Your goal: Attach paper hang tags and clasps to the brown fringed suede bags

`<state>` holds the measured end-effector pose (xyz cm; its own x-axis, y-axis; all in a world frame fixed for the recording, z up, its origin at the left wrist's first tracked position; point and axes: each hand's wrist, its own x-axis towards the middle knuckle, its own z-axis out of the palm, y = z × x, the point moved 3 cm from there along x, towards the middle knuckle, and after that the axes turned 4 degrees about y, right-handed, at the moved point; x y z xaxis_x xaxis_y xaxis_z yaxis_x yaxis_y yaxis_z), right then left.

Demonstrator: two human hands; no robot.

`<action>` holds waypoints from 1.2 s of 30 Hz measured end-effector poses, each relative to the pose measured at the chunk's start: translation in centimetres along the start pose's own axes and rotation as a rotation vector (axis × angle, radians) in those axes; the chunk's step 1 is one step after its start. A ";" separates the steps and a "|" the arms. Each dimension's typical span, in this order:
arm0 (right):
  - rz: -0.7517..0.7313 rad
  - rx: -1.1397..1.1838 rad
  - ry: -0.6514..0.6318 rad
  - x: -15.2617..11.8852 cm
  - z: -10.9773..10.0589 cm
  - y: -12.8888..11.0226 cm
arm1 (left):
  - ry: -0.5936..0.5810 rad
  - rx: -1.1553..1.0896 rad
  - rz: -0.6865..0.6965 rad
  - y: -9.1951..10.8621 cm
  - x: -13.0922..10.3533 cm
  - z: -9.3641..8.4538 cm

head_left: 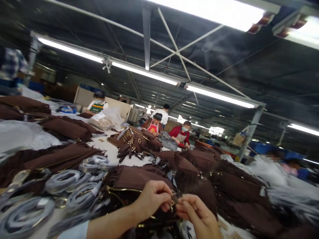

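The left hand's (156, 198) grip pinches one gold clasp (172, 207), the right hand's (198, 212) one dark piece (176, 196); at least four coiled straps (62, 175) lie toward the tabletop's (134, 161) near left corner.

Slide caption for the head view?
Left hand and right hand close together at a small gold metal piece, by a brown fringed bag.

Overhead lighting: a lamp (211, 13) at one o'clock burns out to white; tubes (144, 71) slant from ten beneath a dim roof (124, 16). Plastic (27, 136) at nine reflects pale glare. Left hand (158, 197) at six and right hand (196, 214) at five are well lit; brown bags (249, 189) at four blur.
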<state>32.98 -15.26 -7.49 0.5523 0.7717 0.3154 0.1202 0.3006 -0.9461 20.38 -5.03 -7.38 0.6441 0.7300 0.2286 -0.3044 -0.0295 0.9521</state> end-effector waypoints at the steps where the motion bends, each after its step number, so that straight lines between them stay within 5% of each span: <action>1: -0.021 -0.018 0.003 0.0 -0.2 0.2 | -0.014 0.042 0.016 0.2 0.0 0.0; 10: -0.083 -0.070 0.060 0.3 -0.4 1.8 | 0.027 0.311 0.234 -0.1 -0.4 0.3; 36: -0.057 -0.055 0.002 0.0 0.3 1.8 | -0.019 0.405 0.250 0.7 -0.7 1.0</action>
<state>32.92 -14.59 -9.15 0.5451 0.7531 0.3684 0.1966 0.3124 -0.9294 20.37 -6.26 -6.65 0.5995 0.6543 0.4610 -0.1562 -0.4692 0.8692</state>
